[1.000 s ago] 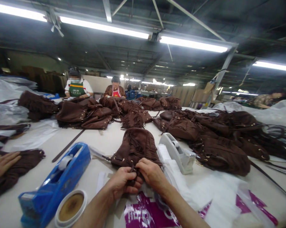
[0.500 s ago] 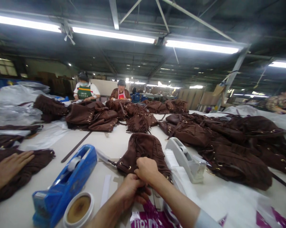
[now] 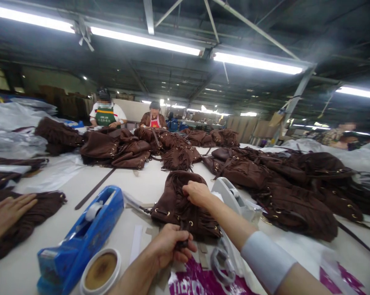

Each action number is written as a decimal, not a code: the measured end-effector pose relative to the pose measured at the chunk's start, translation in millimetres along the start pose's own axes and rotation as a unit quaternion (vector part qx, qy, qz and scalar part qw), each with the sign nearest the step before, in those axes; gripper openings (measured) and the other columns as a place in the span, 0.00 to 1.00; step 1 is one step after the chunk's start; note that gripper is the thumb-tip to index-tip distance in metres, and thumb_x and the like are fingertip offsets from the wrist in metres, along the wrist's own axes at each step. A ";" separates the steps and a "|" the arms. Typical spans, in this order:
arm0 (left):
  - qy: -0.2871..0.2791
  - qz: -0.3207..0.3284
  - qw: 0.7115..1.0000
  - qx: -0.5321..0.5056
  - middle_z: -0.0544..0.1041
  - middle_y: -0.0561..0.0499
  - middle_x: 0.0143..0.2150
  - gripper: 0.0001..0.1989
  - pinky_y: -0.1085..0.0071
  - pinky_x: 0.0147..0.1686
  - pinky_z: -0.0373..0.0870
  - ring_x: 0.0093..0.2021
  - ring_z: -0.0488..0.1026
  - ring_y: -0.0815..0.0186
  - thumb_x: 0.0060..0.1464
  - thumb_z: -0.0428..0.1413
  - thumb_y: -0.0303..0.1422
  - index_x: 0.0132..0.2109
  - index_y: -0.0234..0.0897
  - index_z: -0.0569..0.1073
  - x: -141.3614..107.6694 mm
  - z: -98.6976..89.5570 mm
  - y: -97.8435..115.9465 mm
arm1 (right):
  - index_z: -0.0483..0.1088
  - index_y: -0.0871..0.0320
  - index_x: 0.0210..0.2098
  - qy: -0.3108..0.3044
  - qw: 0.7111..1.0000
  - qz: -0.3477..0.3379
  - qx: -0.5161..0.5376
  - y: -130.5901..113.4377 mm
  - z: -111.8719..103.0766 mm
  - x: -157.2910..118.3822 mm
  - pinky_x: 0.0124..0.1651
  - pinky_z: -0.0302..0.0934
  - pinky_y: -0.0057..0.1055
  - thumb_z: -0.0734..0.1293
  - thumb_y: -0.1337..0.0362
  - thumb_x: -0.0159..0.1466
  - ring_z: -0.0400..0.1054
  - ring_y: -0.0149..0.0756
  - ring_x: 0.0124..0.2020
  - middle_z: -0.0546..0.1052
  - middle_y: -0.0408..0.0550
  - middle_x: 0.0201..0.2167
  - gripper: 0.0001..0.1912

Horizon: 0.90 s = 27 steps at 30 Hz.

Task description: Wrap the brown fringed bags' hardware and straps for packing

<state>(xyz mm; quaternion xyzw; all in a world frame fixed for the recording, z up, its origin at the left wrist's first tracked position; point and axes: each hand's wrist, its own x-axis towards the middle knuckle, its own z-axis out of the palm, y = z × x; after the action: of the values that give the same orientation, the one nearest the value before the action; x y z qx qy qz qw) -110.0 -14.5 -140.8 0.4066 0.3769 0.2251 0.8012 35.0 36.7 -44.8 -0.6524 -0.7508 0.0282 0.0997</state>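
A dark brown fringed bag (image 3: 168,198) with gold eyelets lies on the white table in front of me. Below its eyelet edge, my left hand (image 3: 172,243) is closed on a dark strap end. My right hand (image 3: 197,193) is over the upper middle of the bag, its fingers pinched on the fringe or a cord there; exactly what they hold is too small to tell.
A blue tape dispenser (image 3: 80,241) and a round tub (image 3: 101,270) stand at the left, a grey tape dispenser (image 3: 234,196) at the right. Another person's hand (image 3: 12,211) rests on brown fringe at far left. Bags (image 3: 298,205) are piled at the right.
My right hand has moved up and away from my left hand, onto the upper part of the bag. My left hand stays near the lower edge. The view has shifted slightly.
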 end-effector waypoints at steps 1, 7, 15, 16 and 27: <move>-0.004 -0.002 1.000 -0.003 0.78 0.45 0.24 0.03 0.80 0.14 0.65 0.17 0.70 0.71 0.51 0.55 0.27 0.32 0.30 0.71 0.0 -0.3 0.2 | 0.76 0.59 0.34 0.020 1.000 -0.004 -0.010 1.5 -0.8 -4.8 0.42 0.60 0.33 0.66 0.75 0.57 0.71 0.45 0.44 0.77 0.56 0.42 0.09; -0.021 -0.014 0.999 -0.030 0.78 0.43 0.27 0.05 0.79 0.17 0.65 0.21 0.74 0.68 0.49 0.57 0.28 0.33 0.29 0.72 -0.8 -0.9 1.0 | 0.75 0.58 0.37 0.020 0.998 -0.045 0.031 13.3 2.7 -47.0 0.39 0.59 0.29 0.61 0.69 0.64 0.72 0.38 0.37 0.79 0.50 0.34 0.10; -0.045 -0.045 0.995 -0.082 0.77 0.45 0.29 0.16 0.73 0.26 0.71 0.27 0.75 0.65 0.50 0.59 0.40 0.36 0.27 0.74 -1.4 -1.4 4.5 | 0.79 0.57 0.39 -0.025 0.976 -0.109 0.186 19.9 26.3 -91.9 0.39 0.62 0.24 0.61 0.69 0.63 0.74 0.33 0.35 0.82 0.45 0.34 0.14; -0.034 -0.045 0.995 -0.084 0.77 0.44 0.30 0.17 0.72 0.26 0.72 0.28 0.76 0.64 0.50 0.59 0.40 0.36 0.27 0.74 -0.3 -1.6 3.7 | 0.79 0.57 0.40 -0.010 0.974 -0.102 0.204 17.9 31.2 -93.3 0.41 0.63 0.25 0.60 0.68 0.64 0.74 0.35 0.37 0.82 0.46 0.36 0.14; 0.018 0.008 0.994 -0.108 0.79 0.43 0.30 0.07 0.70 0.30 0.78 0.29 0.78 0.63 0.52 0.62 0.29 0.35 0.29 0.74 3.1 -2.3 -5.1 | 0.79 0.55 0.41 0.007 0.992 -0.055 0.114 0.0 59.7 -91.1 0.46 0.64 0.29 0.62 0.69 0.63 0.75 0.40 0.43 0.82 0.50 0.40 0.14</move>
<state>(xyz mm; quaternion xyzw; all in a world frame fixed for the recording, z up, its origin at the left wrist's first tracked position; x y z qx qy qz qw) -109.7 -14.2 -147.2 0.3171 0.3613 0.2783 0.8315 35.6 -47.8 -113.6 -0.5946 -0.7768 0.1033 0.1799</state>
